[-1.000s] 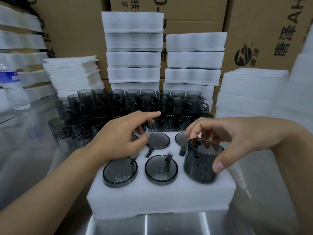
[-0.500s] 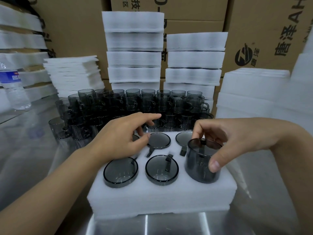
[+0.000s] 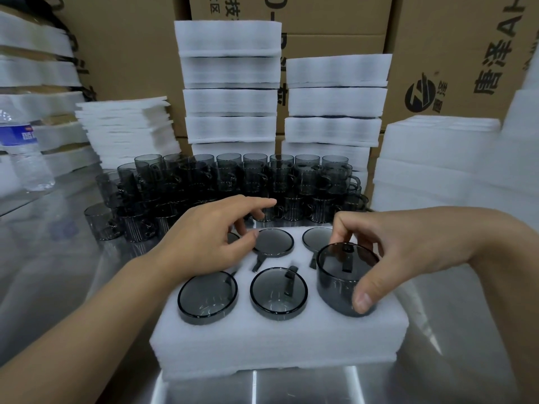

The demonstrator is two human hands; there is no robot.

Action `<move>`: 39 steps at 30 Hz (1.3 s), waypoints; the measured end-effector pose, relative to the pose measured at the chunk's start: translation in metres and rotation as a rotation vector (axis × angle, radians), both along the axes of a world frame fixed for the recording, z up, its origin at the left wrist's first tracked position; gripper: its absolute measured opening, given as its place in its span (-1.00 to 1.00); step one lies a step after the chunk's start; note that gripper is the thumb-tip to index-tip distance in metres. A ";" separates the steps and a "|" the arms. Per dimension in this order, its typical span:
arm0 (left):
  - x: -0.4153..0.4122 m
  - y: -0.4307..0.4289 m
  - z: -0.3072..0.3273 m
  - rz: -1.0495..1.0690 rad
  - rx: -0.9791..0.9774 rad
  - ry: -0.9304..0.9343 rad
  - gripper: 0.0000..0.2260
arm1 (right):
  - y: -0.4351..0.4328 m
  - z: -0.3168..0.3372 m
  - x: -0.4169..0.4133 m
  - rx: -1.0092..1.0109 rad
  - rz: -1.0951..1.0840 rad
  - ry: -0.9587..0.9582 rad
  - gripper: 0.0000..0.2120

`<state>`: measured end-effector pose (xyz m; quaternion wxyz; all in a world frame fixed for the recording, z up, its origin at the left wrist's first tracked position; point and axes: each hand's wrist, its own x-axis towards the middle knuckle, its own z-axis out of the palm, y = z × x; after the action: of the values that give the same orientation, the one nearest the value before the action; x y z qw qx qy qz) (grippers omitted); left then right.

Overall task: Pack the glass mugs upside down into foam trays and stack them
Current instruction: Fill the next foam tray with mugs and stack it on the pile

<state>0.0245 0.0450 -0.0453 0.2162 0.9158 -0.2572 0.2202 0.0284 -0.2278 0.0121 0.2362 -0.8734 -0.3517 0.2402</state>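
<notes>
the right box (image 3: 455, 39) bears large black "唐泽 ah", cut off by the edge, and a round logo (image 3: 420, 94) with small "唐泽". the middle box (image 3: 335, 16) shows "技", "区" and "0-". the bottle (image 3: 27, 161) label is too blurred to read.

- Even, fairly bright light from above; shadows soft.
- Pale glare streaks on the steel table (image 3: 291, 386) (along the bottom edge).
- Wide-angle bending and blur toward the edges.

Left hand (image 3: 204, 242) spread loosely; right hand (image 3: 408, 250) curled (thumb down, pinching)
</notes>
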 end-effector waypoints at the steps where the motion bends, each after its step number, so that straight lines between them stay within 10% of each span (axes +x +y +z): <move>1: 0.000 0.000 0.000 -0.001 -0.002 0.000 -0.57 | -0.001 0.001 0.000 -0.001 -0.005 -0.009 -0.40; 23: 0.000 0.000 0.000 0.002 -0.008 0.005 -0.58 | -0.001 0.003 0.005 -0.029 -0.108 -0.109 -0.64; 31: -0.001 -0.001 0.003 0.012 0.020 -0.025 -0.62 | 0.045 -0.005 -0.015 0.378 -0.091 -0.363 -0.58; 39: 0.000 -0.001 0.002 0.034 0.037 -0.033 -0.67 | 0.055 -0.015 -0.024 -0.083 -0.068 -0.252 -0.26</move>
<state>0.0242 0.0442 -0.0430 0.1912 0.9200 -0.2492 0.2344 0.0048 -0.1731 -0.0026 0.1618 -0.9171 -0.3386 0.1347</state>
